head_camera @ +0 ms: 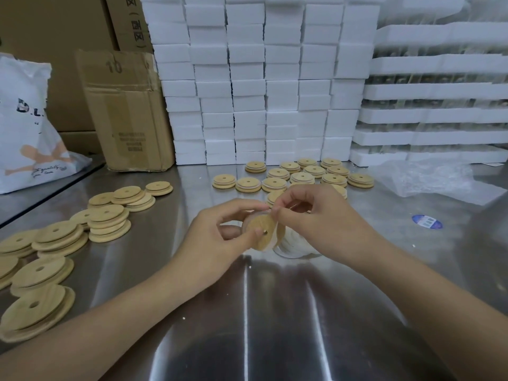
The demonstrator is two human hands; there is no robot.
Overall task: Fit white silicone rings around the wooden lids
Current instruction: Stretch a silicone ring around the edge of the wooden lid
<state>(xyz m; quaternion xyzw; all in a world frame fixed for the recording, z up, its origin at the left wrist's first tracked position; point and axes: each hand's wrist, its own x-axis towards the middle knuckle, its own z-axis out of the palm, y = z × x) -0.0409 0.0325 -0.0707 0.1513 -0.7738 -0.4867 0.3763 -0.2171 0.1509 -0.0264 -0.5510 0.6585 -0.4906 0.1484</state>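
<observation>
A: Crowding the work? Lid stacks (107, 221) left, ringed lids (302, 171) behind, foam blocks (261, 92) beyond.
B: Yes. The left grip (220, 232) holds the wooden lid (264, 232) mid-counter (275, 312) — the right grip (310, 213) pinches the white ring (280, 229) at its rim; near edge open.

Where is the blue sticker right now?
In the head view, the blue sticker lies on the steel table, right of the right hand, near the clear plastic wrap.

Left hand (220, 232) and right hand (312, 213) close together, fingers curled, pinching.
</observation>
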